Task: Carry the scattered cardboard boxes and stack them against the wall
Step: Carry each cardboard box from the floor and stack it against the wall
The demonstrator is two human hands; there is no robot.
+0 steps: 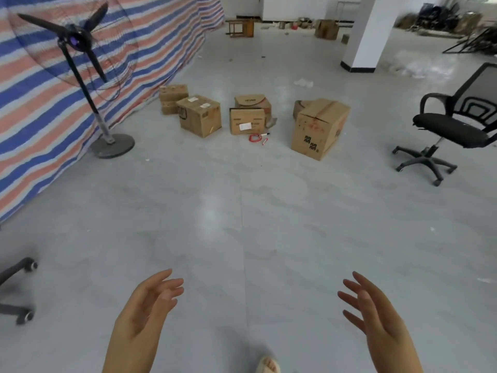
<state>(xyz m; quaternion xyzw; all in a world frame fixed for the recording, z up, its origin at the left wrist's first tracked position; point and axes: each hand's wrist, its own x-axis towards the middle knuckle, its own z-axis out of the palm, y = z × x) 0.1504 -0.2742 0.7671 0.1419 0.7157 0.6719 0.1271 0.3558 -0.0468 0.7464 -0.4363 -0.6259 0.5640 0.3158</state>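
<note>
Several cardboard boxes lie on the grey floor ahead. A small box (173, 98) sits against the striped tarp wall (48, 103), with a bigger box (200, 115) touching it. In the middle stand a flat labelled box (247, 121) and a curved-top box (252, 101) behind it. A tall box (318, 127) stands to the right. My left hand (146, 305) and my right hand (373, 308) are held out low in front of me, palms facing each other, fingers straight, holding nothing, far short of the boxes.
A standing fan (80, 63) is by the tarp at left. A black office chair (451, 125) stands at right, another chair's base (18, 289) at the left edge. A red cord and markers (258, 137) lie by the boxes. A white pillar (365, 33) rises behind.
</note>
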